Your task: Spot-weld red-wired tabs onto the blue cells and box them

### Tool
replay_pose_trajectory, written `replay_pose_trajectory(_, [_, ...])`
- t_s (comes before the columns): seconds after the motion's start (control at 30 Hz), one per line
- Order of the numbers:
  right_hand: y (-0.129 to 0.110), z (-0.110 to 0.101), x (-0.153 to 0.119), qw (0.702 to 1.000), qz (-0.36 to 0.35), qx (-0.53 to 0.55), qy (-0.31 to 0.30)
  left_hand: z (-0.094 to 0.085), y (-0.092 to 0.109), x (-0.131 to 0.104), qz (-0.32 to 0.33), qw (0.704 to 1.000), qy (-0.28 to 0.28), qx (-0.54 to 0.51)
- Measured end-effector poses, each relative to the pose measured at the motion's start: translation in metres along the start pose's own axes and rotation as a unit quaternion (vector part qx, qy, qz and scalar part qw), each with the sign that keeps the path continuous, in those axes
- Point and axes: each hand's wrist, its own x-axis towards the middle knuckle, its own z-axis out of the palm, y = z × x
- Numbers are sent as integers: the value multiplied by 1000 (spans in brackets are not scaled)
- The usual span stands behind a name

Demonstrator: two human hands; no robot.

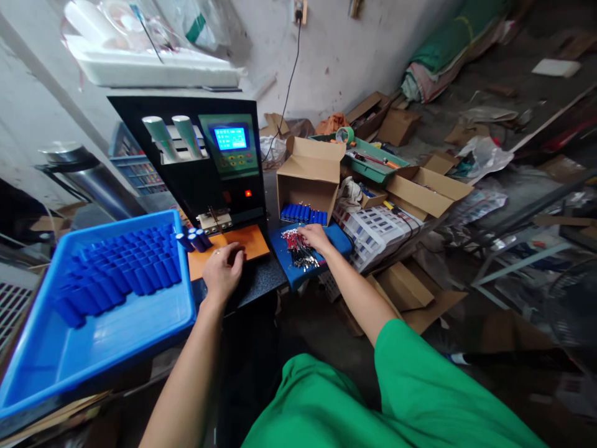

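Observation:
My left hand (pixel 222 269) rests over the front of an orange board (pixel 252 241), its fingers curled; whatever they hold is hidden. Just left of it, several blue cylindrical battery cells (pixel 196 239) stand grouped on the board. Behind them is a black spot-welding machine (pixel 186 186) with a lit blue display (pixel 232 139) and metal electrodes (pixel 215 219) low at its front. My right hand (pixel 315 238) is at a pile of red and black wire leads (pixel 301 250) with white ends, fingertips pinched on the leads. The pile lies on a blue surface (pixel 338 239).
At left, a blue tray (pixel 186 305) holds many blue cells (pixel 125 267). An open cardboard box (pixel 310 168) with blue cells stands behind the wires. Farther right are a white basket (pixel 373 233), a green tray (pixel 373 165) and more boxes (pixel 424 190). A steel flask (pixel 100 180) stands behind the tray.

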Motion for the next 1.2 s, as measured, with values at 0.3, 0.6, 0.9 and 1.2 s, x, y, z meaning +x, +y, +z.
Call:
replay_pose_trajectory(0.3, [-33, 7, -20, 989, -145, -15, 40, -3, 0, 0, -37, 998, -5, -58])
replay_pose_trajectory(0.6, [-36, 51, -76, 958, -270, 56, -74, -20, 45, -22, -153, 922, -102, -341])
replay_pose_trajectory(0.9, [-41, 74, -99, 953, -254, 66, -152, -25, 54, -34, -174, 915, -88, -352])
replay_pose_trajectory(1.2, [-31, 91, -101, 945, -256, 47, -199, -39, 41, -43, -111, 961, -111, -227])
